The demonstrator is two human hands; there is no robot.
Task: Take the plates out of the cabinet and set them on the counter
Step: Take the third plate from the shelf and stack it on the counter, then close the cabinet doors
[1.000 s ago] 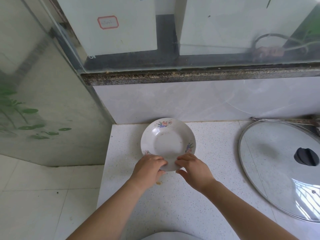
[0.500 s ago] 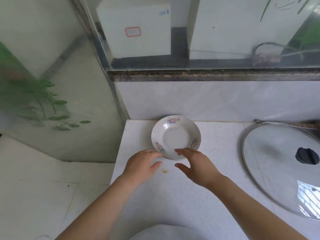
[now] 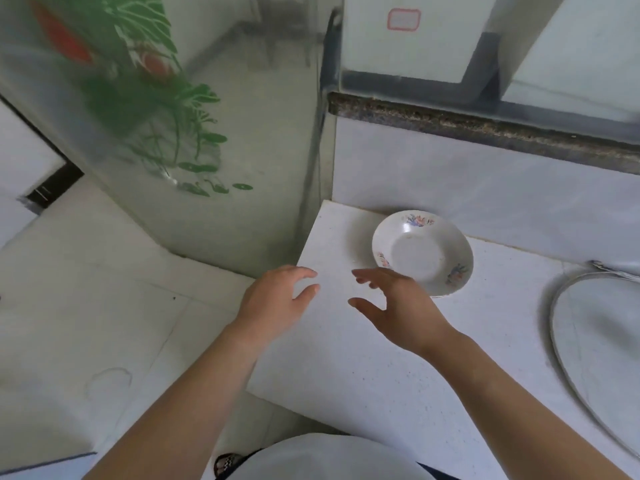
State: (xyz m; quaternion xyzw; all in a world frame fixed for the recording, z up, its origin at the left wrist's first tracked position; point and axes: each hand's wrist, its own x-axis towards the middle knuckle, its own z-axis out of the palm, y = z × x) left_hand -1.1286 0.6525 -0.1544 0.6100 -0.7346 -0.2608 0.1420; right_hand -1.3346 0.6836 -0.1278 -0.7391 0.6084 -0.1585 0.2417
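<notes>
A deep white plate [image 3: 422,252] sits upright on the white speckled counter [image 3: 346,358], towards its back left corner and near the pale tiled wall. Its rim carries 3 small flower sprays in blue, pink and orange: 1 at the far side, 1 at the left, 1 at the near right. The well is plain white and nothing lies in it.

Both hands hover above the counter just in front of the plate, palms turned towards each other with a gap of bare counter between them. The left hand [image 3: 277,299] is over the counter's left edge, its fingers loosely bent and the thumb spread away from them; it has hold of nothing. The right hand [image 3: 398,306] is the nearer to the plate. Its fingers reach forward and leftward, slack and parted, thumb held apart below them, and nothing is gripped. From here its knuckles cover a little of the plate's near left rim, but no finger curls round the rim, and I cannot tell whether skin meets china there.

Well to the right a big glass pan lid [image 3: 588,341] with a metal band lies flat on the counter, partly cut off by the frame. Above the wall runs a dark speckled stone ledge [image 3: 485,123]. Left of the counter stands a glass panel [image 3: 156,116] printed with green leaves and red blotches, over a pale tiled floor [image 3: 86,306].
</notes>
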